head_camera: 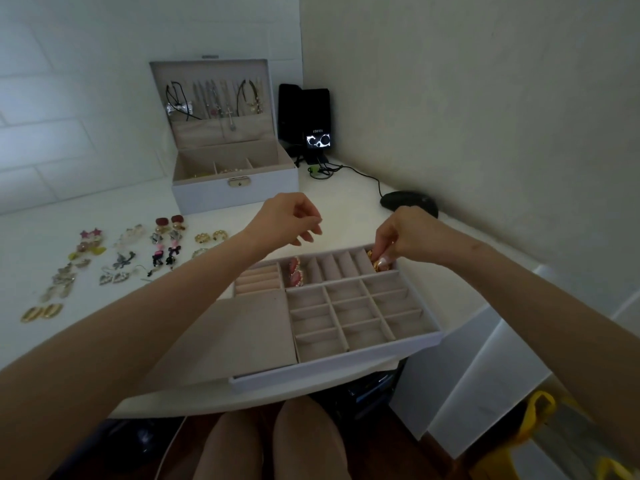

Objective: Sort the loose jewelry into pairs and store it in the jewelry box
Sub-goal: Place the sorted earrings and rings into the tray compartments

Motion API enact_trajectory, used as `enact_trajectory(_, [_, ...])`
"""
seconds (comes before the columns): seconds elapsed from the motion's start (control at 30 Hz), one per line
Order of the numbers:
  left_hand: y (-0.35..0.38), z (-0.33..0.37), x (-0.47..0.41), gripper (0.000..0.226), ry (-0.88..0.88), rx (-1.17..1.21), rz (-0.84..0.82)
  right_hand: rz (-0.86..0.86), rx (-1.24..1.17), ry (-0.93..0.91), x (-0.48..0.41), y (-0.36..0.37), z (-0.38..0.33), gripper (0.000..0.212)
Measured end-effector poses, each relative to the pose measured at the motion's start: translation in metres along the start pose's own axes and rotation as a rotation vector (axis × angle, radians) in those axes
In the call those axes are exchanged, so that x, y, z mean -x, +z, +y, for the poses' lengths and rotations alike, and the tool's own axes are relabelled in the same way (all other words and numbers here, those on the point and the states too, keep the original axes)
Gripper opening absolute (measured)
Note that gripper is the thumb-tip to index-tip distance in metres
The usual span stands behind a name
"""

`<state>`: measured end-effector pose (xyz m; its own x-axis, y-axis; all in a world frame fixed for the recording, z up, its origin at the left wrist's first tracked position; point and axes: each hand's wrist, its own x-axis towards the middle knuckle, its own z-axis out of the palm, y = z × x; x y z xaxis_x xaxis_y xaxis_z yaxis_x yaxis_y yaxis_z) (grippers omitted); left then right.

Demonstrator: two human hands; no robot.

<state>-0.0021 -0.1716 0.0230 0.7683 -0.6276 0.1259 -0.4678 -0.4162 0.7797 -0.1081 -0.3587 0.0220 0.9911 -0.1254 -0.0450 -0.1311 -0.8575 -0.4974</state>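
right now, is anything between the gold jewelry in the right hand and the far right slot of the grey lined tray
Nothing visible. The right hand pinches the gold jewelry right at the far right slot of the grey lined tray. The pink earrings lie several slots left, and the left hand hovers apart.

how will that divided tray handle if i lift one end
The tray looks rigid, with straight walls and dividers, so it probably won't flex. Mostly empty, so likely light. The pink earrings lie loose in one slot and could slide if it tilts.
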Motion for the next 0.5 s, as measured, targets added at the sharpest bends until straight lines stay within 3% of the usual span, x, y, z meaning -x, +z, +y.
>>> enact_trajectory(0.23, [-0.028,-0.021,0.004,0.005,-0.015,-0.115,0.076,0.032,0.187,-0.026,0.000,0.000,-0.009,0.025])
enact_trajectory(0.4, [-0.072,-0.047,0.005,0.009,-0.091,-0.338,0.166,0.144,0.003,-0.134,-0.013,-0.008,-0.048,0.015])
enact_trajectory(0.5, [-0.095,-0.067,0.004,0.010,-0.203,-0.580,0.182,0.109,-0.058,-0.214,-0.042,0.011,-0.080,0.010])
